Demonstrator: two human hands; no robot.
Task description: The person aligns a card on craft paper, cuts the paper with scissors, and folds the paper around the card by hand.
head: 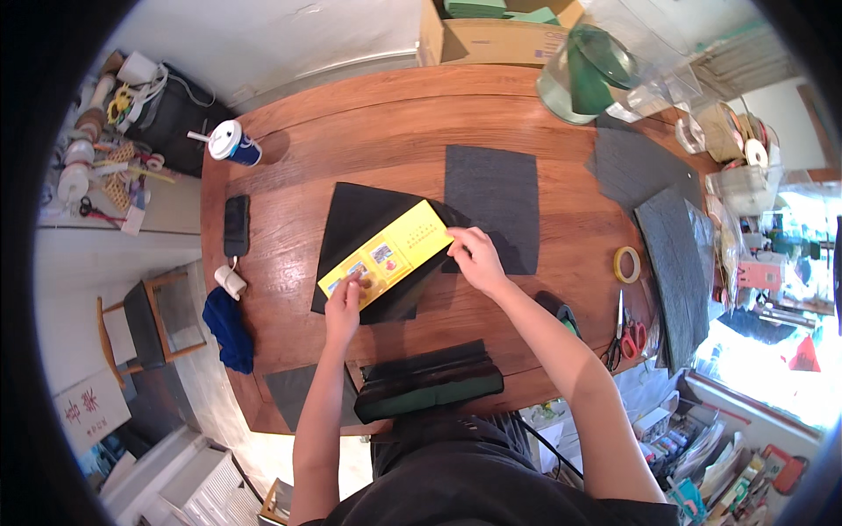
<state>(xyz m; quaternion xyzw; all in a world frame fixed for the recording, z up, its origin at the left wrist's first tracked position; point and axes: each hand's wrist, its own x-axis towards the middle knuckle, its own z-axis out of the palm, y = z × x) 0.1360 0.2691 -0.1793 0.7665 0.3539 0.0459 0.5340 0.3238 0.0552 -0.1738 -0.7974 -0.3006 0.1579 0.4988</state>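
A long yellow printed card or leaflet [411, 244] with small pictures and writing lies slantwise over a black sheet [358, 217]. My left hand [344, 302] holds its lower left end, thumb on top. At the upper right end, my right hand [477, 256] pinches the edge between thumb and fingers. Beneath and behind the right hand is a dark grey square sheet [493, 197], flat on the wooden table [388, 125]. Close to my body lies a folded black and dark green bundle [431, 388], partly over another dark sheet [283, 388].
Along the left edge are a lidded cup [227, 141], a phone [237, 225], a white charger [230, 281] and a blue cloth [228, 329]. On the right lie a tape roll [626, 264], scissors [617, 335] and stacked dark sheets [674, 276]. A glass vase [579, 79] stands at the back.
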